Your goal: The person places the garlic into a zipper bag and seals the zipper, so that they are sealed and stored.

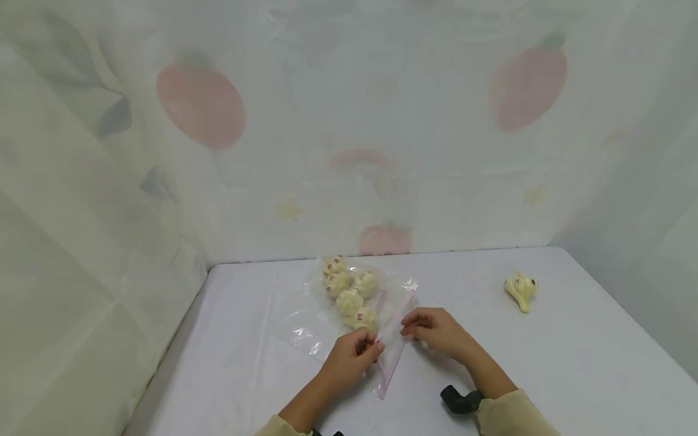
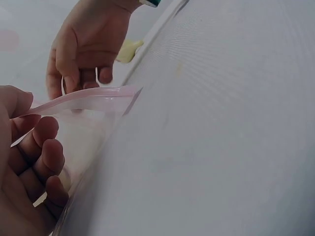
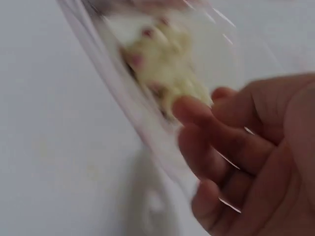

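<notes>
- Clear zip bag [image 1: 305, 330] lies flat mid-bench, pink zip strip [image 1: 391, 371] along its right side; five pale garlic bulbs [image 1: 349, 301] inside, strung roughly far to near.
- Left hand [image 1: 348, 357] at the near stretch of the strip: thumb and forefinger pinch it, the other fingers [image 2: 47, 130] curl loosely below.
- Right hand [image 1: 438, 330] just right of the strip, farther along; fingers bent, tips close together. Cannot tell whether they pinch film or only hang beside it.
- Loose garlic bulb [image 1: 523, 289] at the far right of the bench [image 1: 594, 363], well apart from both hands.
- Handling, my judgement: film thin, limp, slick, apt to crease and slide; strip somewhat stiffer, so the better hold, one pinch toward each end.
- Bulbs look firm and light, but together likely drag the film; lifting by one corner could roll them toward the strip.
</notes>
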### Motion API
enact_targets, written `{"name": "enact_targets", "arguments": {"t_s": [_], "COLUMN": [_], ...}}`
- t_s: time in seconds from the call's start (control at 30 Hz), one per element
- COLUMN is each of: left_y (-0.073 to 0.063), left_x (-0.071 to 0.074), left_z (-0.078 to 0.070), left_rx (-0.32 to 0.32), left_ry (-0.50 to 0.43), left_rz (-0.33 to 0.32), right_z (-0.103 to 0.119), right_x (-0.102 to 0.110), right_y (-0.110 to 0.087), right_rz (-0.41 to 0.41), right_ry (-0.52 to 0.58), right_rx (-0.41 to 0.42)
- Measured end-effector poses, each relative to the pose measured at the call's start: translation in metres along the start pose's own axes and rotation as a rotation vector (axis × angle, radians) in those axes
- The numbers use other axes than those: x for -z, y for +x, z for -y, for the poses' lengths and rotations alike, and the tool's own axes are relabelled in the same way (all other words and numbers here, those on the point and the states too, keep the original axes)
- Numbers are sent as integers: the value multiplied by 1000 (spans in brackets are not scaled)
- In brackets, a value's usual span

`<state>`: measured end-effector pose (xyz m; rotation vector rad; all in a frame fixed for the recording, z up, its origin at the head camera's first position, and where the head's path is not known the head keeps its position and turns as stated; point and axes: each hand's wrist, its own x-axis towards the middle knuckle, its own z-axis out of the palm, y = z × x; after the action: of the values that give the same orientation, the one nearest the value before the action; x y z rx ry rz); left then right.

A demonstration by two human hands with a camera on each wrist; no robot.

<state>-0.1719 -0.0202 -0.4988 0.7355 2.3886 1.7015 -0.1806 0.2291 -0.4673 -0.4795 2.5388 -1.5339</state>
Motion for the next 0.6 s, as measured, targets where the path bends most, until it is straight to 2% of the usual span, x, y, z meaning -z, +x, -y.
{"name": "enact_targets", "arguments": {"t_s": [0.1, 0.27, 0.37, 0.47, 0.53, 0.6], "left_y": [0, -1, -1, -2, -1, -1], "left_x": [0, 0, 0, 0, -1, -1], "left_z": [0, -1, -3, -5, -5, -6], "left_rx": [3, 11, 24, 35, 45, 49], "left_ry": [-2, -7, -7, 6, 15, 24], "left_rz": [-2, -2, -1, -6, -10, -12], "right_z": [-3, -15, -29, -42, -49, -55], "right_x": [26, 66, 85, 100, 107, 112], "right_y": [-5, -18, -25, -31, -35, -38], "right_rz": [-232, -697, -891, -981, -971, -912], "right_ry": [-141, -422, -505, -569, -593, -620], "right_rx": [-11, -28, -21, -46, -123, -201]}}
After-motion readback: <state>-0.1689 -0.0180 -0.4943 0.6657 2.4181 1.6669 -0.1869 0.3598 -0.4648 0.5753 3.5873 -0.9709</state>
